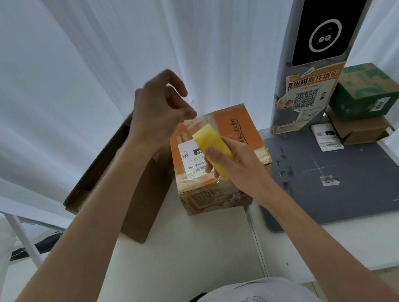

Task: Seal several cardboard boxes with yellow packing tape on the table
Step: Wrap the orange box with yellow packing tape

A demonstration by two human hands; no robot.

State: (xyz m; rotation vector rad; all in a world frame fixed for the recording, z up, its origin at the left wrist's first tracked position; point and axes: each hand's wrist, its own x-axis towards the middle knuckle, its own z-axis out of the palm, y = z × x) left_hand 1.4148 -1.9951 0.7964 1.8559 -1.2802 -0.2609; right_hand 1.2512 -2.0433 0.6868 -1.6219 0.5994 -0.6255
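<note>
An orange cardboard box (242, 131) with a white shipping label stands in the middle of the white table (184, 257). Above it my right hand (239, 162) grips a roll of yellow packing tape (212, 148). My left hand (160, 110) is raised above and left of the roll, thumb and fingers pinching the loose end of the tape. A thin, nearly clear strip stretches from the roll up to those fingers. The roll and my right hand hide part of the box top.
A larger brown box (131, 187) lies open to the left of the orange one. A grey mat (349, 179) covers the table's right part. Behind it rise a dark kiosk post (325, 26), a green box (364, 91) on a brown one (362, 127), and white curtains.
</note>
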